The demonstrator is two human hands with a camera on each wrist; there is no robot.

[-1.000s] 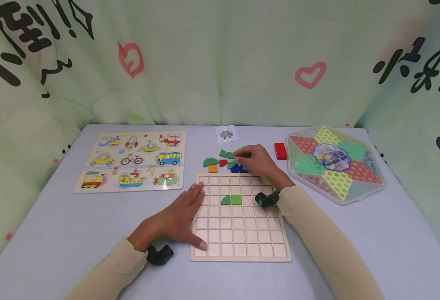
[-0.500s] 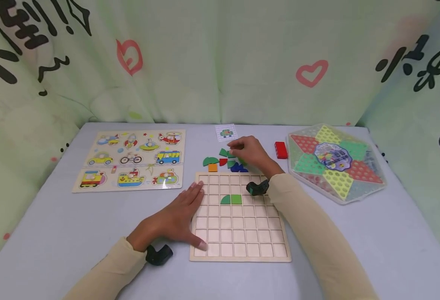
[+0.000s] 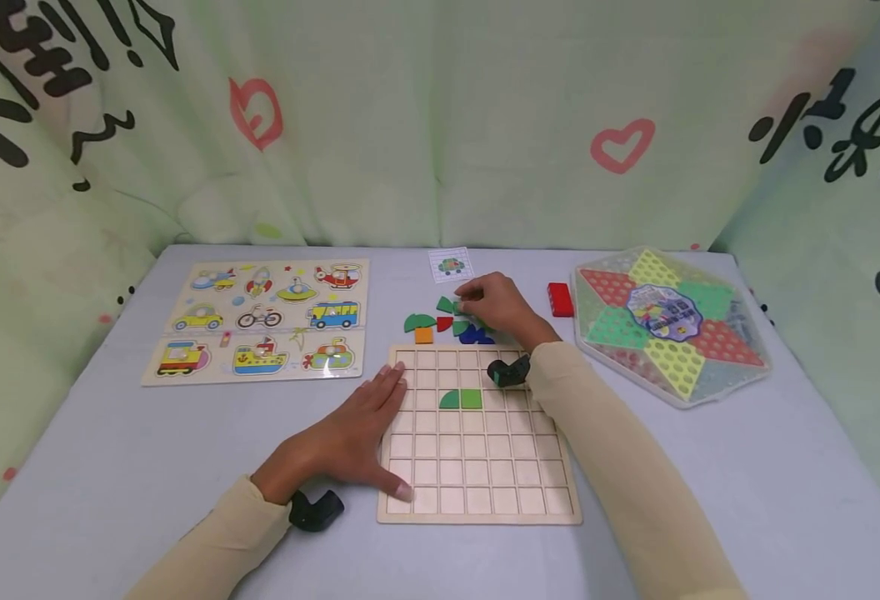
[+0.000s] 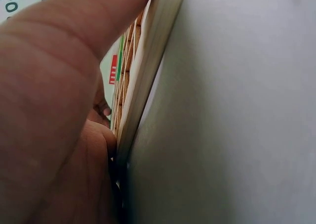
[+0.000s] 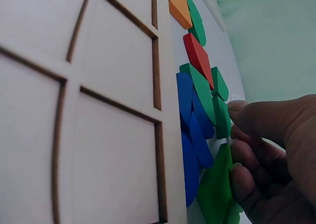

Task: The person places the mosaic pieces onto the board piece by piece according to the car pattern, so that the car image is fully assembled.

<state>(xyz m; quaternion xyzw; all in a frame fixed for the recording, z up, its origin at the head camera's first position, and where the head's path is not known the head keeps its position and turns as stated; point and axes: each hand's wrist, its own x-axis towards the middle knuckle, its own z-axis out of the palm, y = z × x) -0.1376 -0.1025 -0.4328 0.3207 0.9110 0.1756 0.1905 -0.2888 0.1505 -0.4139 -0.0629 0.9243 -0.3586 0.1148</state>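
In the head view my left hand (image 3: 355, 425) rests with spread fingers on the left edge of a wooden grid board (image 3: 481, 510). The left wrist view shows the thumb (image 4: 54, 31) close against the board's side. A green quarter-circle tile (image 3: 450, 400) and a green square tile (image 3: 472, 399) lie side by side on the board. Beyond its far edge, my right hand (image 3: 498, 302) bends its fingers over loose tiles. In the right wrist view its thumb and index tips are at a green tile (image 5: 222, 117); whether they pinch it is unclear.
Around the right hand lie an orange square (image 3: 423, 335), a red tile (image 3: 444, 323), blue tiles (image 3: 476, 335) and several green ones. Behind them is a picture card (image 3: 451, 265). A vehicle puzzle (image 3: 260, 321) lies left; a red block (image 3: 560, 300) and hexagonal game box (image 3: 672, 329) lie right.
My right hand has moved a little away from me and to the left over the loose tiles, then stayed about there. The left hand has kept its place on the board.
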